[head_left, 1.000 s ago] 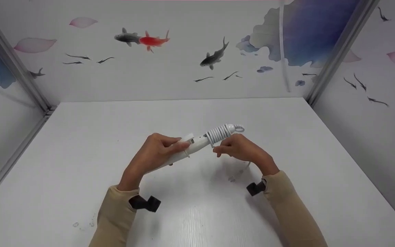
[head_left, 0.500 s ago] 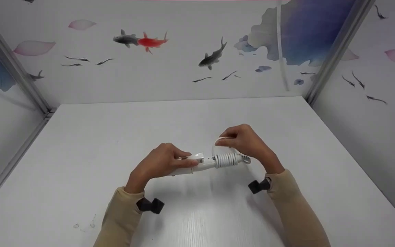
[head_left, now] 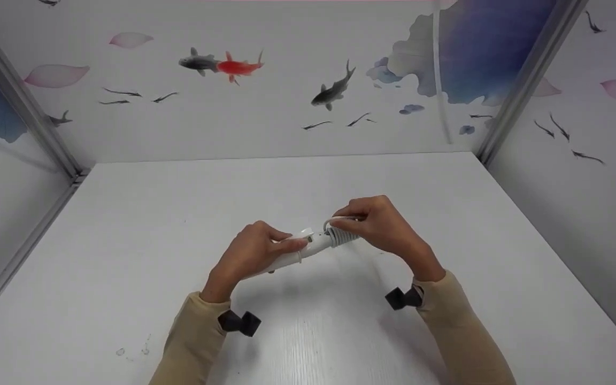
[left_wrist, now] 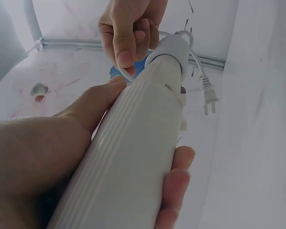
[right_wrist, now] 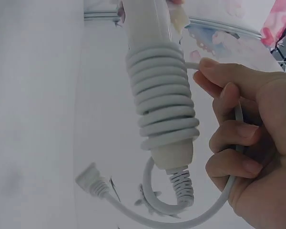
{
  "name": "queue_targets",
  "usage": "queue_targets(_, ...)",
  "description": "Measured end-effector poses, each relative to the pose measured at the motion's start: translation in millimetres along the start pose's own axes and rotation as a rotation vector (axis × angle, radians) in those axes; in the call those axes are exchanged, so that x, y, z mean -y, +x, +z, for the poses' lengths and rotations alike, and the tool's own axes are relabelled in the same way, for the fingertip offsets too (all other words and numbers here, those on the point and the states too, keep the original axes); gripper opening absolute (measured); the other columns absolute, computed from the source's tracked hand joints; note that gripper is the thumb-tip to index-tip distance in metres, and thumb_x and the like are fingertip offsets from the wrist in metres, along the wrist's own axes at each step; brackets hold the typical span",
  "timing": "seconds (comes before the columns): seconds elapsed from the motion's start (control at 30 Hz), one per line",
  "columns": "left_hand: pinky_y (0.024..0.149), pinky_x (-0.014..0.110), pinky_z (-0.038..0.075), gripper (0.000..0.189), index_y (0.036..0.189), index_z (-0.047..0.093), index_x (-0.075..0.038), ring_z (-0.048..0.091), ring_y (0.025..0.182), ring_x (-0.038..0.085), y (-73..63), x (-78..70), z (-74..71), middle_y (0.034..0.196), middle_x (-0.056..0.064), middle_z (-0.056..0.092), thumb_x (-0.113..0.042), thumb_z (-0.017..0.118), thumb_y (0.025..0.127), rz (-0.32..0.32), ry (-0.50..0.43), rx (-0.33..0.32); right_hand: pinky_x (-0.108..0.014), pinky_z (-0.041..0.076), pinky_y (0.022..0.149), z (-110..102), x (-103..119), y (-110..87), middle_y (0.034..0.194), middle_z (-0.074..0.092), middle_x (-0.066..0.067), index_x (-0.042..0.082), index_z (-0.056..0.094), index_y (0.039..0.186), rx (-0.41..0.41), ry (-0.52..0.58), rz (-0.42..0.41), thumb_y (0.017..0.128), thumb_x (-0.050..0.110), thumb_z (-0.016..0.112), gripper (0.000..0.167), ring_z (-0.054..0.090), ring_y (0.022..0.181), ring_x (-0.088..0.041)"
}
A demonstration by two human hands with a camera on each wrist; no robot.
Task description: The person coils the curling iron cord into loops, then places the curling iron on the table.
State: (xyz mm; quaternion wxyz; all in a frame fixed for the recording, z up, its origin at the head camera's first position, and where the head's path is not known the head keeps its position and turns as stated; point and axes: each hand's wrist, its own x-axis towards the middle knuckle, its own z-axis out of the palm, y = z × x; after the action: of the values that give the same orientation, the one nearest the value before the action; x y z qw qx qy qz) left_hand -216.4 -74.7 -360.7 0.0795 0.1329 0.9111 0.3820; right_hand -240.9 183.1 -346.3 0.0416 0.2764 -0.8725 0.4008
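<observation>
A white hair iron [left_wrist: 128,143], with a ribbed, thick body, is held above the table. My left hand [head_left: 257,248] grips that body, thumb on one side and fingers round the other. Around the narrower end the white power cord [right_wrist: 164,95] is wound in several close turns. My right hand [head_left: 383,227] pinches the loose cord between thumb and index finger beside the coil, while more cord runs through its curled fingers. The two-pin plug [left_wrist: 209,95] dangles free at the cord's end. In the head view the right hand covers part of the coil.
A white table [head_left: 308,331] lies beneath both hands. White panels with painted fish [head_left: 238,67] and petals enclose it at the back and sides, joined by metal corner posts [head_left: 532,80]. Black wrist cameras [head_left: 241,323] sit at both cuffs.
My right hand rises from below the coil to above it with the cord pinched, then lowers over the coil. The hair iron dips level, then its coiled end tilts up again.
</observation>
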Motion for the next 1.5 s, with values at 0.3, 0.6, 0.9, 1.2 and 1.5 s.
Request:
queue_targets(0.3, 0.059, 0.025, 0.043, 0.048, 0.122, 0.073, -0.014, 0.06, 0.073, 0.017, 4.9, -0.4, -0.8, 0.102, 0.008, 0.076, -0.05, 0.07, 0.09, -0.066, 0.002, -0.164, -0.023, 0.036, 0.062, 1, 10, -2.4, 0.082, 0.065, -0.006, 0.014, 0.076, 0.117, 0.066, 0.02, 0.029, 0.103, 0.024, 0.057, 0.025, 0.043, 0.068, -0.013)
queue_targets(0.6, 0.069, 0.03, 0.052, 0.052, 0.129, 0.068, -0.015, 0.065, 0.088, 0.022, 3.5, -2.9, -9.0, 0.123, 0.014, 0.071, -0.05, 0.07, 0.09, -0.087, -0.065, -0.271, -0.024, 0.047, 0.059, 2, 12, 0.7, 0.083, 0.062, -0.005, 0.01, 0.068, 0.128, 0.149, 0.155, 0.048, 0.107, 0.021, 0.048, 0.03, 0.05, 0.061, -0.012)
queue_targets(0.9, 0.068, 0.029, 0.052, 0.048, 0.127, 0.07, -0.016, 0.064, 0.082, 0.022, -6.6, -0.4, -28.0, 0.113, 0.013, 0.07, -0.049, 0.069, 0.092, -0.021, -0.352, -0.174, -0.031, 0.05, 0.079, -1, -7, 4.9, 0.069, 0.058, -0.001, 0.005, 0.076, 0.105, 0.329, 0.306, 0.05, 0.107, 0.028, 0.048, 0.036, 0.057, 0.072, -0.013)
queue_targets(1.2, 0.067, 0.03, 0.052, 0.044, 0.124, 0.072, -0.015, 0.064, 0.076, 0.022, -14.0, 1.2, -39.8, 0.105, 0.015, 0.072, -0.047, 0.067, 0.094, 0.028, -0.353, -0.183, -0.038, 0.041, 0.095, -2, -26, 5.5, 0.07, 0.057, 0.004, -0.003, 0.074, 0.105, 0.437, 0.426, -0.014, 0.108, 0.03, 0.046, 0.044, 0.056, 0.086, -0.014)
queue_targets(1.5, 0.067, 0.029, 0.054, 0.043, 0.124, 0.072, -0.016, 0.064, 0.084, 0.023, -13.2, 0.2, -36.7, 0.11, 0.015, 0.072, -0.045, 0.07, 0.092, 0.053, -0.35, -0.153, -0.03, 0.042, 0.071, 9, -24, 10.1, 0.072, 0.06, 0.004, 0.011, 0.076, 0.088, 0.292, 0.146, 0.158, 0.101, 0.037, 0.059, 0.034, 0.054, 0.079, -0.017)
